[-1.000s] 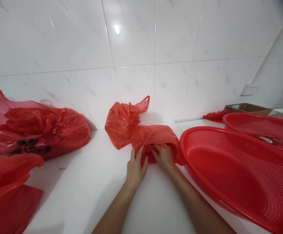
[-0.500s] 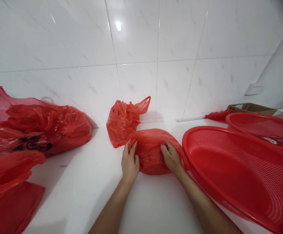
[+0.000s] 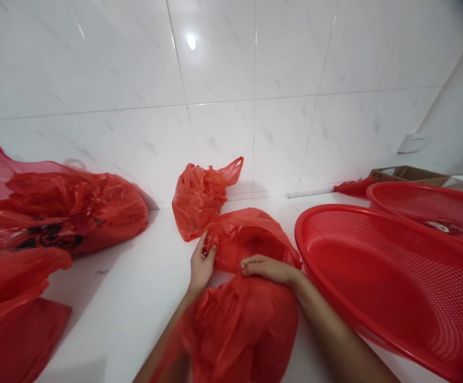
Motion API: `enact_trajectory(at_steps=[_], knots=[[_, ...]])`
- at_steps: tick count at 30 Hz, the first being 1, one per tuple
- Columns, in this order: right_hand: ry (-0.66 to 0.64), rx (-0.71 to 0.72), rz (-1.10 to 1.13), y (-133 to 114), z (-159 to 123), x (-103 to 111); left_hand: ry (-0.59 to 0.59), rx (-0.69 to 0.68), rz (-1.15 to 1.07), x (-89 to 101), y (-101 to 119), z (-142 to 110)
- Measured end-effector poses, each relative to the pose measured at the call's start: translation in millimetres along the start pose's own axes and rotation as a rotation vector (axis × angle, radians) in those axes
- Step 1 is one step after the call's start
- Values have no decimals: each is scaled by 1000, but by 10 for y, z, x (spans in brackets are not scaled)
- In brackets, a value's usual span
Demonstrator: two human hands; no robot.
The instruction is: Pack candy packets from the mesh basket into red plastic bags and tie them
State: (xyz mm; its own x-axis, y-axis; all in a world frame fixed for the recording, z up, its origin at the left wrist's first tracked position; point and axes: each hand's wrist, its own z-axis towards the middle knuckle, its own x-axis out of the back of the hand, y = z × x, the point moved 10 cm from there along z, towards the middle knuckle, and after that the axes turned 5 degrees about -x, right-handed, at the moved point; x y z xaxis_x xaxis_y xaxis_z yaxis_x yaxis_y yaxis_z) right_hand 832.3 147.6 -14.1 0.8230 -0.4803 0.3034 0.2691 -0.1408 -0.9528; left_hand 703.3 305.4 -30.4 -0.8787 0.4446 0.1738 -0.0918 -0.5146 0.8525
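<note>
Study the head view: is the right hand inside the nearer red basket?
No, the right hand grips a red plastic bag to the left of the nearer red basket.

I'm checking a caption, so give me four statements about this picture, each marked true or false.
The left hand holds thin, translucent red plastic film. True.
The right hand is touching nothing. False: it grips thin red film too.
A crumpled red plastic bag with a looped handle stands near the white tiled wall. True.
The open brown cardboard box is at far left. False: it sits far right, behind the oval, perforated red plastic baskets.
</note>
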Motion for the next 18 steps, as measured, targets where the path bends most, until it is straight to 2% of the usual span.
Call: enact_trajectory(at_steps=[2, 5, 9, 11, 12, 13, 15, 17, 18], knots=[[-185, -22, -26, 13, -7, -201, -4, 16, -24, -8, 9, 3], [-377, -38, -46, 37, -53, -407, -1, 12, -42, -2, 81, 5], [-512, -49, -50, 44, -134, -568, -32, -20, -46, -29, 228, -2], [-499, -21, -47, -13, -149, -581, -58, -47, -36, -53, 296, -12], [-427, 24, -51, -76, -129, -527, -69, -61, -22, -61, 324, -18], [-300, 86, -67, -153, -99, -416, -75, -77, -2, -62, 351, -22], [82, 191, -165, -279, -77, -55, -74, -115, 50, -46, 407, -25], [432, 169, -320, -264, -127, 288, -66, -150, 103, -17, 467, -20], [531, 116, -385, -202, -138, 400, -67, -160, 124, -5, 492, -15]])
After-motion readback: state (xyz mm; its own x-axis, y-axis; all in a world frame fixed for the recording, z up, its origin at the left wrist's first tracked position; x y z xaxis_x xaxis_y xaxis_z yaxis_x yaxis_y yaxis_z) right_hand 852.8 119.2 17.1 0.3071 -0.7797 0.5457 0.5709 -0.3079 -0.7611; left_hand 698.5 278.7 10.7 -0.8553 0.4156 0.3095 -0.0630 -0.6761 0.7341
